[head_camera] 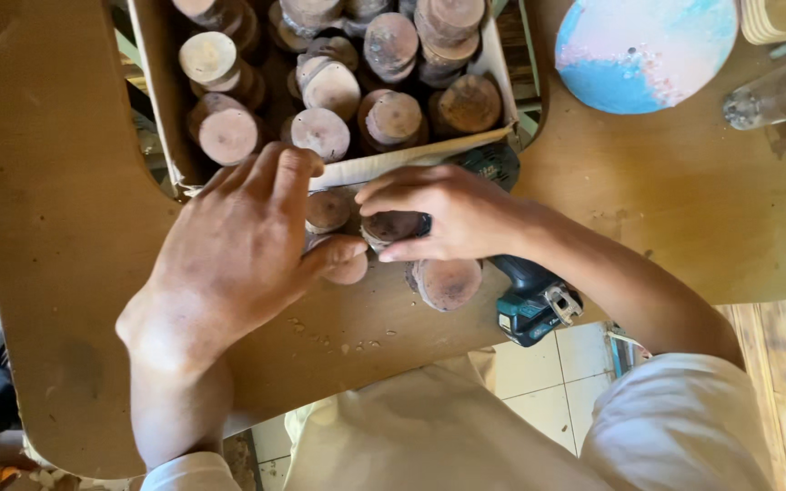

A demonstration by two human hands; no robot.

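My left hand [234, 245] lies over a small cluster of round wood slices [329, 211] on the brown wooden board [65, 227], its thumb pressed against one slice. My right hand [448, 214] pinches another wood slice [391, 225] between thumb and fingers, just right of the left hand. A larger slice [448, 282] lies below the right hand. A teal cordless drill [529, 295] lies under my right wrist, its battery end hanging past the board's edge.
A cardboard box [166, 100] full of several round wood slices stands just beyond the hands. A round disc painted blue and pink [643, 50] lies at the back right beside a clear glass [770, 95]. Wood crumbs dot the board's near edge.
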